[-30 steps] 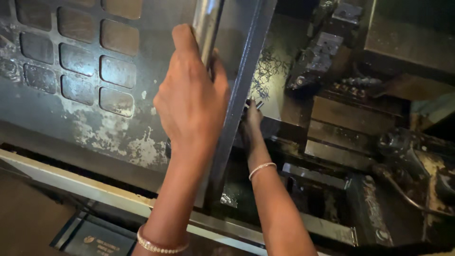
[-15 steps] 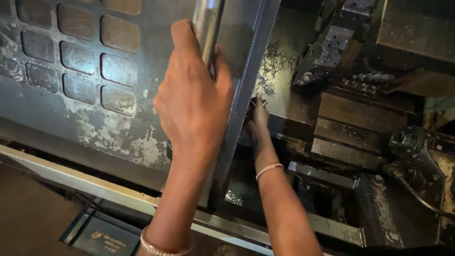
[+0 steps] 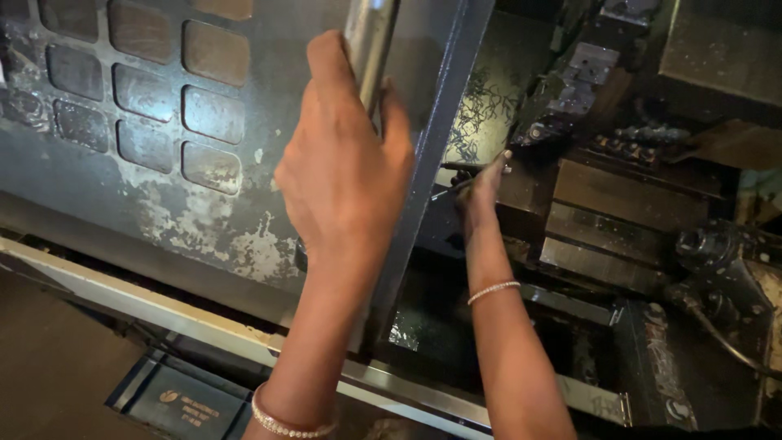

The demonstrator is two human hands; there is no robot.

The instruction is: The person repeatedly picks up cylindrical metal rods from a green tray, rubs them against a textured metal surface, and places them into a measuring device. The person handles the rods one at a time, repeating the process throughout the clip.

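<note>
My left hand (image 3: 346, 167) is wrapped around the vertical steel handle (image 3: 371, 41) of a dark sliding machine door (image 3: 163, 187). The door's worn panel has a grid of small square windows at the upper left. My right hand (image 3: 482, 191) reaches past the door's edge into the machine, fingers around a thin dark rod-like part (image 3: 456, 167) near the tool block; the fingertips are partly hidden in shadow. Both wrists wear thin bracelets.
Inside the machine at the right are stepped metal blocks (image 3: 611, 220), a turret with tool holders (image 3: 586, 73), hoses (image 3: 717, 318) and scattered metal chips (image 3: 481, 106). A pale rail (image 3: 163, 314) runs along the door's lower edge, with a dark plate (image 3: 183, 399) below it.
My right hand has pushed a little deeper into the machine. The left hand keeps its grip on the handle, and the view has shifted slightly.
</note>
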